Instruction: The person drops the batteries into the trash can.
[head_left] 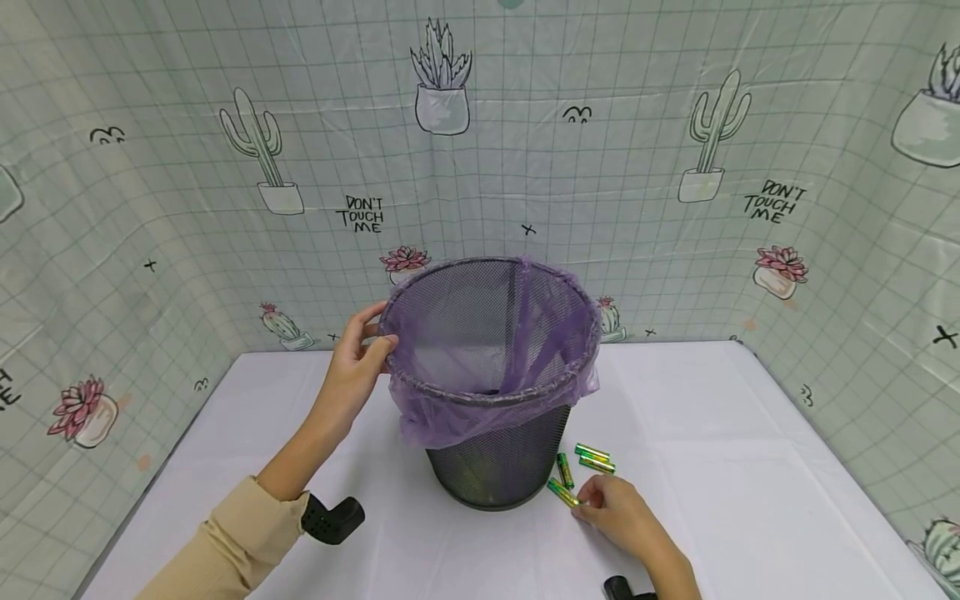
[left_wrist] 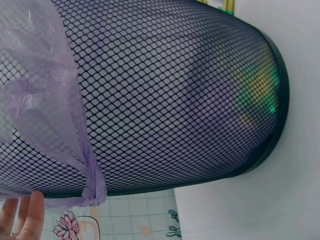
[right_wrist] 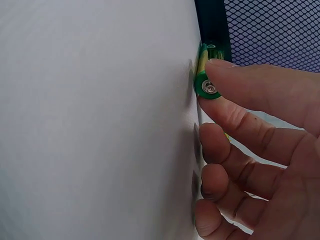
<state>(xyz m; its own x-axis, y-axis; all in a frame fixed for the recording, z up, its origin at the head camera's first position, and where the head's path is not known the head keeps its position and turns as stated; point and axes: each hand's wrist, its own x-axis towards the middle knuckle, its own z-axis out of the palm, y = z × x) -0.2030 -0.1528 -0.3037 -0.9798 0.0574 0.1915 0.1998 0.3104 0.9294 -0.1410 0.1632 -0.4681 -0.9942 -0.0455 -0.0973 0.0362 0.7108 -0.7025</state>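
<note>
My left hand [head_left: 360, 350] grips the rim of a black mesh wastebasket [head_left: 495, 467] at its left side, thumb over the edge. A thin purple bin bag [head_left: 450, 421] lines the basket and folds over the rim. To the right of its base, my right hand [head_left: 618, 510] pinches a green-and-gold battery [head_left: 562, 492] between thumb and forefinger, low at the tabletop. In the right wrist view, the end of this battery [right_wrist: 209, 87] faces the camera. Another battery [head_left: 566, 471] lies beside the basket, and a pair of batteries [head_left: 595, 457] lies just beyond the right hand.
Green and yellow shapes [left_wrist: 260, 87] show through the mesh near the basket's bottom. A white cloth [head_left: 697, 433] covers the table. Behind and beside it hangs a checked curtain [head_left: 480, 183] printed with cacti. Black wrist devices [head_left: 332, 520] sit at both wrists.
</note>
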